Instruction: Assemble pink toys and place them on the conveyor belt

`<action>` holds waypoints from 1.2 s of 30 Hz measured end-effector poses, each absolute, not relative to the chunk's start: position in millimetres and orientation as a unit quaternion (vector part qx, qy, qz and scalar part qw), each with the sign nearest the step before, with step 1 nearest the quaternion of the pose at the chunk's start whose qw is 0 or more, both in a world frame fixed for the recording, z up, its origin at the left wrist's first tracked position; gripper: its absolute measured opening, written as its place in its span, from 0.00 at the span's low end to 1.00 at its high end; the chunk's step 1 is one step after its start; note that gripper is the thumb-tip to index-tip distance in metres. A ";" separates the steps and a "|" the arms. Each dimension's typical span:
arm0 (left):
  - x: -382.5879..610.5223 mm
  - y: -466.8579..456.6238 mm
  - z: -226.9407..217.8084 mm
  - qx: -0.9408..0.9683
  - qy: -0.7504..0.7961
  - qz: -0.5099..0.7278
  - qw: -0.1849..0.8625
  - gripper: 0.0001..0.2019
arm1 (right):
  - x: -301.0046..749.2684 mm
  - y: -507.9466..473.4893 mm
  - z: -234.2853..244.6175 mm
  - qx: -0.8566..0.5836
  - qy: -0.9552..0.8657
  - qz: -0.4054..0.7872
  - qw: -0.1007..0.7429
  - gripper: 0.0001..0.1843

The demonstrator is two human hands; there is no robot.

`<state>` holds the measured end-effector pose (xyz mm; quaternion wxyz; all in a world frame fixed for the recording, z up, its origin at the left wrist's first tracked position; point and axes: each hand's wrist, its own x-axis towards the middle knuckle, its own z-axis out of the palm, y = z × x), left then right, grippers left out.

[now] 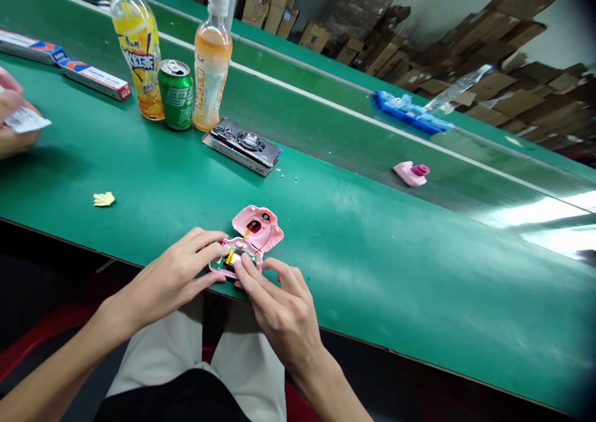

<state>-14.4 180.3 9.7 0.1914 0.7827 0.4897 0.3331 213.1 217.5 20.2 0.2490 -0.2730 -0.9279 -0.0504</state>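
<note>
Near the table's front edge lies an opened pink electronic device point(215, 273), its circuit board and yellow-taped parts showing. The detached pink shell half point(271, 234) sits just behind it, joined by a thin ribbon and wire. My left hand point(181, 264) grips the device's left side between fingers and thumb. My right hand point(282, 298) holds the right side, its thumb and fingers closed on the device and a fingertip pressing on the parts inside. The fingertips partly cover the board.
Behind stand a yellow-capped drink bottle point(139, 56), a green can point(176, 96) and an orange drink bottle point(213, 62). A phone point(246, 141) lies on a box. On the belt are a pink piece point(410, 174) and a blue tray point(412, 113). Another person's hand point(16, 115) is at left.
</note>
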 end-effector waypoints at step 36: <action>-4.2 163.2 13.3 0.593 0.484 0.543 0.345 0.25 | 178.7 312.1 175.7 -0.196 -0.954 0.226 -0.033 0.14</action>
